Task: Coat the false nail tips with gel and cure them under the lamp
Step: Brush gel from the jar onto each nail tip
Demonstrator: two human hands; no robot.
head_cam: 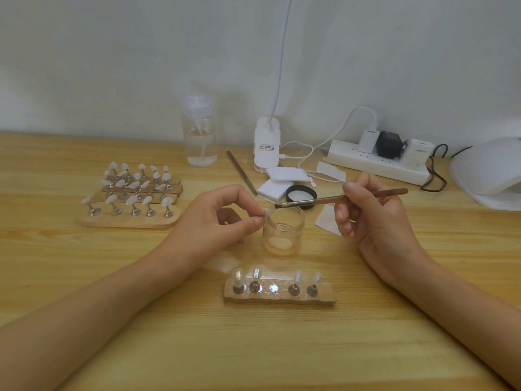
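Closest to us sits our wooden stand (282,299), four tips (238,276) upright on it and the middle seat bare. Beyond it our left hand (222,218) pinches the fifth tip (267,212) between thumb and forefinger, right at the rim of the open jar (283,235). Our right hand (369,215) grips the brush (338,198) like a pen, fingers closed round the handle, bristles (279,205) just beside that tip. To coat well, we judge we should brace the pinch, draw thin strokes from base to free edge, and wipe spare gel on the jar rim so none pools at the sides or reaches our fingers. Farther back lies the lid (301,193). The filled racks (132,218) stand at left, and the lamp (490,176) sits far right for curing.
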